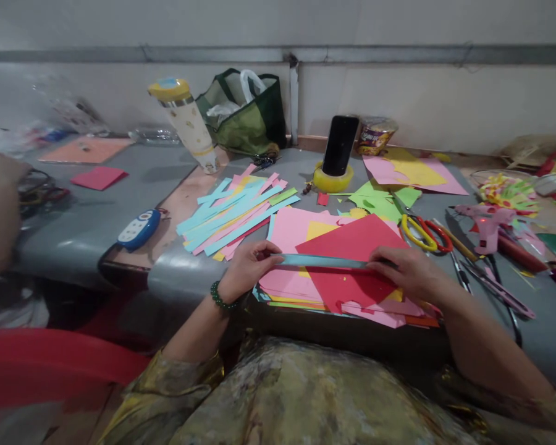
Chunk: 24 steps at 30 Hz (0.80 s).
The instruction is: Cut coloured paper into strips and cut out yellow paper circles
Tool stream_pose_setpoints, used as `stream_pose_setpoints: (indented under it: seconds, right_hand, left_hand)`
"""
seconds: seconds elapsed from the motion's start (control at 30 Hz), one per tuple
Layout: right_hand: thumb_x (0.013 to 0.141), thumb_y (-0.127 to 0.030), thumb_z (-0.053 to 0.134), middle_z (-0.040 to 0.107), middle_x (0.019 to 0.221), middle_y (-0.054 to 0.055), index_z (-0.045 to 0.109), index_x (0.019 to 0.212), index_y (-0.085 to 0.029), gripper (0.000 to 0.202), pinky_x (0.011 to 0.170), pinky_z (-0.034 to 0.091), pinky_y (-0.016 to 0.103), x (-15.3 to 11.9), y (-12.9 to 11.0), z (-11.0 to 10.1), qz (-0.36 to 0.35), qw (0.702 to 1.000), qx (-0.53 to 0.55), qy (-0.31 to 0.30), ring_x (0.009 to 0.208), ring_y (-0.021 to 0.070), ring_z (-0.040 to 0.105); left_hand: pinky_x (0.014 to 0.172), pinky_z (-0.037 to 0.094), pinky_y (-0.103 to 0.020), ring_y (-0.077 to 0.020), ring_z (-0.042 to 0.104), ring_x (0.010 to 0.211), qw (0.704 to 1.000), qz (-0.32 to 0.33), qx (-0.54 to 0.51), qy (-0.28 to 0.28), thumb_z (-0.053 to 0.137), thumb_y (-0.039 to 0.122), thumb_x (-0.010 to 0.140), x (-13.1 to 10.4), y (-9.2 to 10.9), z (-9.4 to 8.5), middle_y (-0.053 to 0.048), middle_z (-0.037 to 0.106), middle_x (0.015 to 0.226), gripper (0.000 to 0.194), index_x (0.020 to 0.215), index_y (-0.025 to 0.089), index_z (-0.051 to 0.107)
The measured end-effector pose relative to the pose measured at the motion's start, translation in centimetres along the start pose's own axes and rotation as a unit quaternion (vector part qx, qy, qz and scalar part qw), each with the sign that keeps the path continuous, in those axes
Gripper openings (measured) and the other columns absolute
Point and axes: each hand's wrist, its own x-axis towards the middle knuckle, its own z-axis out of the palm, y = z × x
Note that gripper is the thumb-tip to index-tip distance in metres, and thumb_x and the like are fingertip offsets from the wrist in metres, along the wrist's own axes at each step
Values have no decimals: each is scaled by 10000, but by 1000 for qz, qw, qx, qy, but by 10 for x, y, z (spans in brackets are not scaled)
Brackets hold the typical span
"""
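A narrow light-blue paper strip [324,261] is stretched level between my two hands. My left hand [252,267] pinches its left end between thumb and fingers. At the strip's other end, my right hand [405,267] is closed in the same kind of pinch. Beneath the strip lies a stack of coloured paper, with a red sheet [352,238] on top of pink sheets [290,228]. Beyond my left hand is a loose pile of cut paper strips [236,210] in blue, pink and yellow.
Scissors with yellow and red handles [419,233], a pink glue gun [486,222] and a pink cutter [500,290] lie at right. A phone [340,145] leans on a yellow tape roll [332,179]. Behind stand a tumbler [188,127] and a green bag [254,117].
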Motion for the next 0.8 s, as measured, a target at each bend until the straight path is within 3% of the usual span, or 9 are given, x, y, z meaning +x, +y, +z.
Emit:
stream_pose_setpoints:
  seconds: [0.23,0.43,0.8]
  right_hand:
    - [933,-429,514,757,776,33,718,911,-260,266,557,461,266,-3,-1,4,16,1000,-18,10,645,193,669]
    - [946,-424,501,770,804,35,723,928,-268,272,566,469,282,-5,3,8,11,999,-27,32,659,206,686]
    - [934,-433,507,770,792,38,715,891,-256,276,574,483,291,-4,6,9,11,1000,6,19,670,210,695]
  left_hand:
    - [587,492,-230,-135,594,620,999,18,8,47,680,351,759,-4,2,-1,5,719,687,161,781,208,752]
    - [544,489,-222,-131,596,580,998,7,-19,52,722,358,732,-7,2,-1,13,683,641,243,907,197,772]
    - [611,532,-241,-149,637,629,995,7,0,99,727,332,738,-11,4,1,13,712,664,197,887,211,775]
